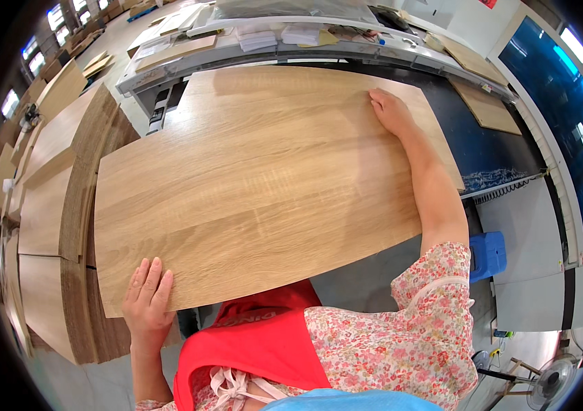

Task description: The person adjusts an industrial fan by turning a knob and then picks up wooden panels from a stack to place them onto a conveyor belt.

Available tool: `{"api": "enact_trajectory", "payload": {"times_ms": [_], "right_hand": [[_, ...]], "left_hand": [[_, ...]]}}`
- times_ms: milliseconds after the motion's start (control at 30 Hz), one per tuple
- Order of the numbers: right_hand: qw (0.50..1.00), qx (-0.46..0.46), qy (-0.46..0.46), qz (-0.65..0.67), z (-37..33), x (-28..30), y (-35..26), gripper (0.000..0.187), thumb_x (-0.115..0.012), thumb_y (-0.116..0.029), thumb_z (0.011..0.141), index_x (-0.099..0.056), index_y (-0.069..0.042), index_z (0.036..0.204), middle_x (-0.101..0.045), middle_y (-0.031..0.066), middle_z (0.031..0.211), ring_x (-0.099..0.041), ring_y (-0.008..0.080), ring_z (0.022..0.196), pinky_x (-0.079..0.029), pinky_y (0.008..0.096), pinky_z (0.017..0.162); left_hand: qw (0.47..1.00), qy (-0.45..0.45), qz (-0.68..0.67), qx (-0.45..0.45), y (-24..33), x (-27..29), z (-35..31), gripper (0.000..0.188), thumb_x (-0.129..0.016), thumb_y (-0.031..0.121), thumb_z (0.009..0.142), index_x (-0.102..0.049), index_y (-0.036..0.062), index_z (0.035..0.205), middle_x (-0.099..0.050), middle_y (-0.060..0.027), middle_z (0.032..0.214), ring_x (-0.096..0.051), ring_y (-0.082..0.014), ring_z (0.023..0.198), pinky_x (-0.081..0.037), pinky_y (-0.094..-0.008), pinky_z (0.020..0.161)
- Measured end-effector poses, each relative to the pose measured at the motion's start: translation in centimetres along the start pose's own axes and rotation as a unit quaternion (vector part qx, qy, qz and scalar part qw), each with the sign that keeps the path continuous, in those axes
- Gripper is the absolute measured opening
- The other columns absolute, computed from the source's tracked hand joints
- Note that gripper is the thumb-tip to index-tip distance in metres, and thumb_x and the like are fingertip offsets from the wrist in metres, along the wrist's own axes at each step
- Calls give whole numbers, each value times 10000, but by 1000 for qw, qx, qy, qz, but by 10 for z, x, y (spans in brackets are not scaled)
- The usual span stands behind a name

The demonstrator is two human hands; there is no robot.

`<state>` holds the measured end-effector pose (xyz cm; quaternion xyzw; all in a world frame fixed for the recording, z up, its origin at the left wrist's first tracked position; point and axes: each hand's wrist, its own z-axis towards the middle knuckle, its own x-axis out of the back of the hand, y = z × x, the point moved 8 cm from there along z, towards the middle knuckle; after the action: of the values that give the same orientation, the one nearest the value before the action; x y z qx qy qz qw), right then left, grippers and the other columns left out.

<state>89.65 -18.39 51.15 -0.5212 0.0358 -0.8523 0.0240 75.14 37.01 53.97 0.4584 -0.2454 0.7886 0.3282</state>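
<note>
Board [257,192]: R hand [391,111] atop, L hand [147,301] prob. gripping nr corner.

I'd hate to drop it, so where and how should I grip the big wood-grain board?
Probably by the near long edge, coming from your side, clasping top and underside: the board is broad and flat, and that edge juts past the dark table. Your left hand is by the near left corner; your right hand lies on the board, farther right.

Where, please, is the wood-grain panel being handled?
In the head view, the wood-grain panel spans the centre, left hand by its near-left corner, right hand near its far-right corner.
</note>
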Motion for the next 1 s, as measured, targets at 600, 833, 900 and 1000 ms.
{"api": "enact_trajectory", "payload": {"times_ms": [600,833,900,1000], "right_hand": [[925,-174,131,311,8,6,39,191,-536,-86,881,-665,-28,1011,-673,71,841,-595,136,755,-461,264,704],[935,-122,116,313,6,8,35,250,-512,-89,882,-645,-15,1080,-678,124,984,-623,203,944,-452,270,847],[944,-88,106,301,13,7,27,260,-501,-95,882,-642,-17,1086,-674,136,1005,-621,231,981,-447,281,877],[965,-86,54,243,19,4,12,315,-490,-132,877,-598,-7,1145,-626,140,1127,-556,257,1102,-406,309,954]], "left_hand": [[1000,8,2,11,3,-15,-10,258,-576,56,762,-628,30,1014,-590,-175,1186,-550,-371,1120,-448,-476,937],[1000,20,1,10,7,-16,-5,282,-588,46,720,-627,16,998,-594,-188,1168,-550,-379,1115,-448,-482,935],[1000,25,-1,18,5,-13,-5,272,-593,49,720,-626,17,988,-600,-186,1154,-556,-380,1103,-455,-478,926],[999,43,-12,30,0,-13,-9,253,-600,53,720,-624,21,969,-615,-170,1121,-574,-368,1071,-471,-458,905]]}}
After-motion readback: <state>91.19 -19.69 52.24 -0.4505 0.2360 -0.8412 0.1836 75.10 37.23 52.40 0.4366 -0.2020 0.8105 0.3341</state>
